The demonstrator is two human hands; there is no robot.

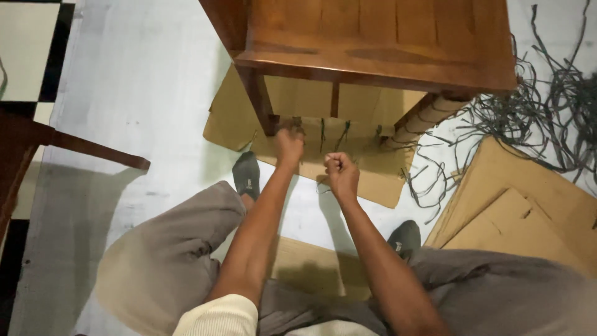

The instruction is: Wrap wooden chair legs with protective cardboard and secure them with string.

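At the far left edge a dark wooden furniture part (68, 146) is jutting in over the pale floor (143, 93). Moving right, the left hand (290, 145) is reaching far forward, its fingers curled shut against the lower rail (329, 127) of the wooden table (379, 43), beside the left leg (261, 102); what it is pinching is hidden. Just right and nearer, the right hand (341, 172) is clenching into a fist, seemingly around a thin dark cord (too fine to be sure). Flattened cardboard (367, 177) is lying beneath the table. Further right, a cord-wrapped leg (426, 118) is slanting down, and a tangle of dark strips (547, 106) is sprawling beside more cardboard sheets (522, 205).
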